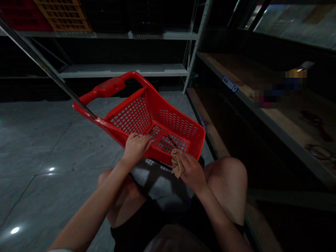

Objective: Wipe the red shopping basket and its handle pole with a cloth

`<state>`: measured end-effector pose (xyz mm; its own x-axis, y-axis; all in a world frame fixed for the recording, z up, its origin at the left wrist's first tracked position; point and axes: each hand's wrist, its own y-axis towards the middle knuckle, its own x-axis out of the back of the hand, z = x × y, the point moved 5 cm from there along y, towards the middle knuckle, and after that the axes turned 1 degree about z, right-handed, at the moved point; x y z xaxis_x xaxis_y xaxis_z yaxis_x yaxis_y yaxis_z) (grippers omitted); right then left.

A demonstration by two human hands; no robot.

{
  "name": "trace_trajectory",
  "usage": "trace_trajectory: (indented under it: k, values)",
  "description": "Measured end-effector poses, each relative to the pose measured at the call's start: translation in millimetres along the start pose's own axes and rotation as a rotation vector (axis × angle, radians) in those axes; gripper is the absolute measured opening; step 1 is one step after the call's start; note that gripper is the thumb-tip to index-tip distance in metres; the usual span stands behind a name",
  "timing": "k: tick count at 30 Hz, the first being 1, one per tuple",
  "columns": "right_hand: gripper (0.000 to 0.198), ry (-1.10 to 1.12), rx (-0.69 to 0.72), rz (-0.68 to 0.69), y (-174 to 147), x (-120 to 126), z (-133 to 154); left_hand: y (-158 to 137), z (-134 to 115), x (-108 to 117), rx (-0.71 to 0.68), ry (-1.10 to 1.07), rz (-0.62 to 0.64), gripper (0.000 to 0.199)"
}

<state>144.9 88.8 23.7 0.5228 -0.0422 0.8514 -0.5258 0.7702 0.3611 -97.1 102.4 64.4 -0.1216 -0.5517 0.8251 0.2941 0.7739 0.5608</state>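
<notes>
A red plastic shopping basket (173,105) with perforated walls and a long handle stands on the floor in front of my knees. My left hand (136,147) is closed over its near rim, fingers reaching to the inner side. In my right hand (191,169) is a crumpled tan cloth (177,163), held against the near wall at the rim. Nothing lies inside the basket that I can see. The fingertips of my left hand are partly hidden by the hand itself.
Wooden shelves (217,66) run along the right, with a blurred item and dark cords on the upper one. A white metal rack (126,71) stands behind, holding a yellow crate (63,15) and a red crate (23,15). Grey tiled floor (52,140) lies at the left.
</notes>
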Motion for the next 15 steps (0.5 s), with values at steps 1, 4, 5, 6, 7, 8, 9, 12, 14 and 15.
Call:
trace_trajectory:
  k: [1, 4, 5, 6, 7, 8, 9, 12, 14, 15]
  values:
    - [0.048, -0.001, 0.009, 0.044, -2.5, 1.5, 1.9, -0.2, -16.4, -5.6, -0.045, -0.043, 0.011, 0.033]
    - [0.04, 0.001, 0.003, 0.21, -5.8, 13.2, -6.7, -2.0, -48.6, -11.7, -0.039, -0.133, 0.022, 0.03]
    - [0.038, 0.001, -0.001, 0.264, -5.9, 18.5, -12.0, -2.2, -53.3, -11.7, -0.008, -0.157, 0.032, 0.028]
    - [0.038, 0.0, 0.0, 0.314, -5.4, 23.9, -17.2, -1.9, -56.4, -11.3, 0.018, -0.183, 0.048, 0.026]
    - [0.038, -0.002, 0.001, 0.361, -4.1, 28.9, -21.6, -1.3, -59.5, -11.2, 0.028, -0.21, 0.072, 0.025]
    - [0.039, -0.005, 0.003, 0.407, -1.8, 33.0, -25.0, -0.5, -63.3, -11.3, 0.022, -0.236, 0.101, 0.025]
    - [0.038, -0.01, 0.005, 0.456, 1.6, 35.9, -27.0, 0.4, -68.1, -11.8, 0.008, -0.259, 0.13, 0.025]
    - [0.026, -0.02, -0.008, 0.633, 17.9, 37.3, -28.2, 1.5, -84.6, -13.4, 0.003, -0.293, 0.174, 0.026]
    - [0.023, 0.023, -0.027, 0.777, 31.7, 33.4, -28.6, 0.0, -92.6, -13.9, 0.044, -0.311, 0.174, 0.026]
    - [0.024, 0.062, -0.037, 0.85, 38.8, 30.5, -29.3, -1.5, -95.2, -13.7, 0.059, -0.33, 0.175, 0.026]
